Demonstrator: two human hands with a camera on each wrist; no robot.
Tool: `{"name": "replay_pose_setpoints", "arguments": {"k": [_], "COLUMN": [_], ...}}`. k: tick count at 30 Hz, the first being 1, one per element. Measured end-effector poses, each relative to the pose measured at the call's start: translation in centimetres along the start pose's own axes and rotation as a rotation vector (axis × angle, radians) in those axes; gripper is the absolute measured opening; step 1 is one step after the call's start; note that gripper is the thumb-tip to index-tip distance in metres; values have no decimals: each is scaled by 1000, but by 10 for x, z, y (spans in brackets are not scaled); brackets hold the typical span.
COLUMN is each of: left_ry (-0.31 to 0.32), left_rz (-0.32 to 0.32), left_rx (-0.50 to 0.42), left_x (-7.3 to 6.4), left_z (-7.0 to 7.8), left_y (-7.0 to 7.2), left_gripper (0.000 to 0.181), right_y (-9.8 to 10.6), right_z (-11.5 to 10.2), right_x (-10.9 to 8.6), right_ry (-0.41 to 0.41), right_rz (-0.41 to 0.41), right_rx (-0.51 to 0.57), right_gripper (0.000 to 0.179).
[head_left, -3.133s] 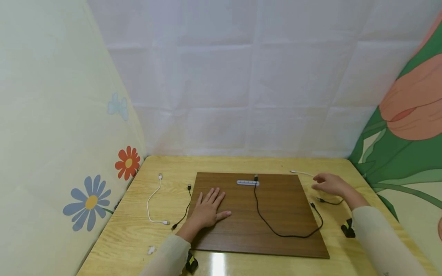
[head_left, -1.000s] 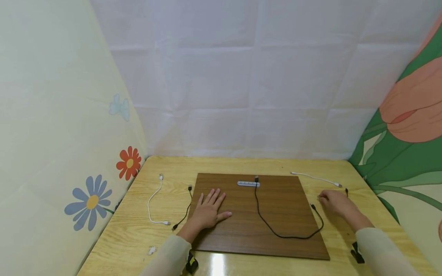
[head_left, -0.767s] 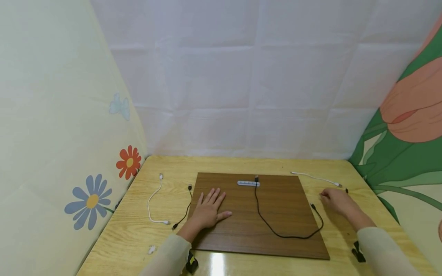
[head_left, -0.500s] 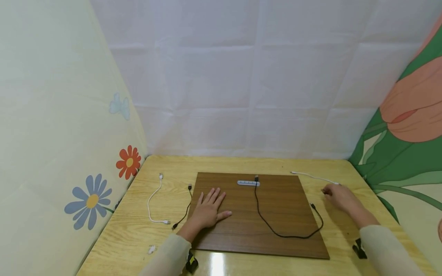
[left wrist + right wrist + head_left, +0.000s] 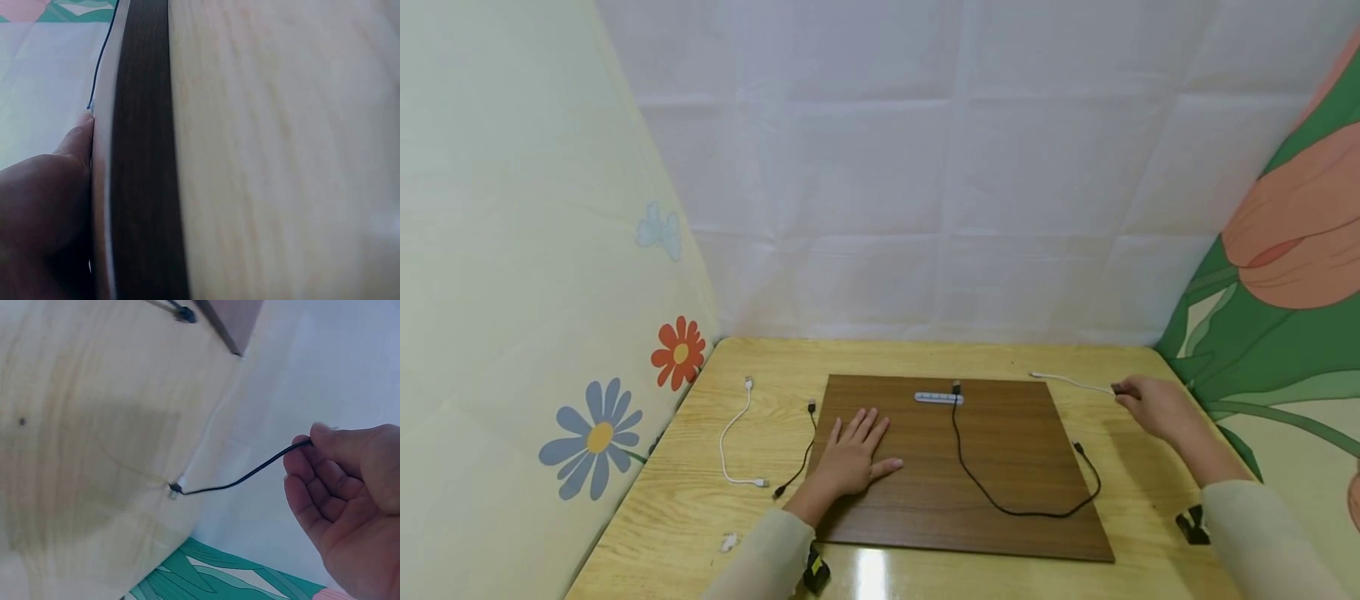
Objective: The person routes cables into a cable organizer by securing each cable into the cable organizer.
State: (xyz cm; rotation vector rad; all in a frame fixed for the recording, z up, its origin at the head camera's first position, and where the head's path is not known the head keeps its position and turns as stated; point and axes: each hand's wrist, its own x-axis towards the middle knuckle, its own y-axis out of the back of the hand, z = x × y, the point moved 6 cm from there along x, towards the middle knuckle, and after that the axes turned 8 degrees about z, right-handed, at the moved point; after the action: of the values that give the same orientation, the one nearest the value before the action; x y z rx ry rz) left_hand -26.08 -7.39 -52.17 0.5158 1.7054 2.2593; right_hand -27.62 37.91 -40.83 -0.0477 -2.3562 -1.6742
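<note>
My right hand [image 5: 1161, 408] pinches one end of a short black USB cable [image 5: 240, 480] between thumb and fingers, raised over the right side of the table. In the right wrist view, the cable hangs down to its other plug, which overlaps the end of a white cable [image 5: 1067, 381]. My left hand [image 5: 848, 465] rests with spread fingers on a brown wooden board [image 5: 925, 492]. A longer black cable [image 5: 981, 492] curves across this board. One plug overlaps a pale, narrow strip [image 5: 928, 398] near the far edge; the other end lies just past the right edge.
Left of the board lie a white USB cable [image 5: 722, 442] and a short black cable [image 5: 811, 450]. A small white patch [image 5: 729, 542] is on the yellow wood-grain table [image 5: 655, 517] near the front left. A white sheet [image 5: 880, 208] closes off the back.
My right hand first hovers by the white cable, comes down near the short black one, then lifts it up and to the right. The left hand stays still on the board.
</note>
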Motion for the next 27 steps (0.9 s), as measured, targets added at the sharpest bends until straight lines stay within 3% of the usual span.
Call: {"name": "replay_pose_setpoints", "arguments": {"k": [12,27], "left_ry": [-1,19], "left_rz": [2,-18], "left_rx": [9,24], "left_x": [0,1], "left_z": [1,1], "left_y": [1,1], "left_gripper": [81,80], "right_y": [29,46], "right_z": [-20,-61], "right_x": [7,20], "right_ry": [-24,-6], "right_rz": [25,30], "right_rx": [-3,52], "right_gripper": [30,33]}}
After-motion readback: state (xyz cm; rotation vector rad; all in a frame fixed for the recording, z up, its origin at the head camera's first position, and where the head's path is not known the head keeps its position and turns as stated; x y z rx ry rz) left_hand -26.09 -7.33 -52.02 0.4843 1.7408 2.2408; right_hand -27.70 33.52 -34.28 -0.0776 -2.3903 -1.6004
